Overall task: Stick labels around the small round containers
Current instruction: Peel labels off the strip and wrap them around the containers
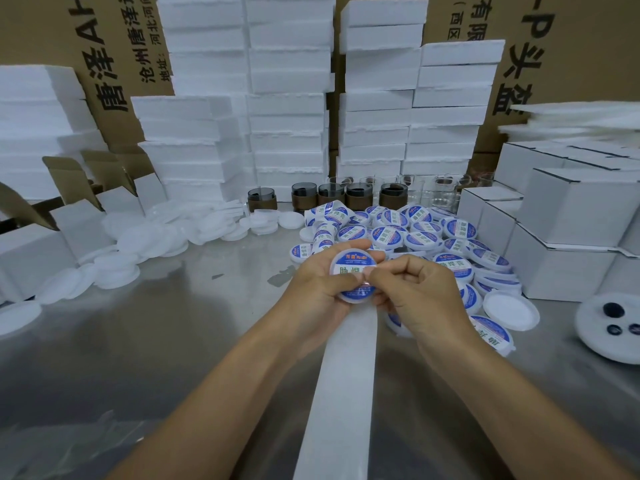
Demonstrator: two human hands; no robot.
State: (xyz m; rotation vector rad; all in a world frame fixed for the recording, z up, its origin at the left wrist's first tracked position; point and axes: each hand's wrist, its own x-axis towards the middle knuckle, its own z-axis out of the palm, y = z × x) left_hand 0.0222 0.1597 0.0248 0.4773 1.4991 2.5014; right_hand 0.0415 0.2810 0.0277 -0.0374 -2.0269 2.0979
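Observation:
My left hand [317, 289] grips a small round white container [354, 271] with a blue-and-white label on its top, held above the metal table. My right hand [412, 289] has its fingers curled, and thumb and forefinger pinch at the container's right edge, where a label end sits. A long white backing strip [341, 393] runs from under the container toward me. Just beyond my hands lies a heap of labelled containers [415, 233].
Plain white lids [138, 244] are piled at the left. White cartons [568, 237] stand at the right, foam blocks [287, 98] and brown jars [332, 195] at the back. A loose lid [510, 310] and a white dish [613, 327] lie to the right on the steel table [156, 341].

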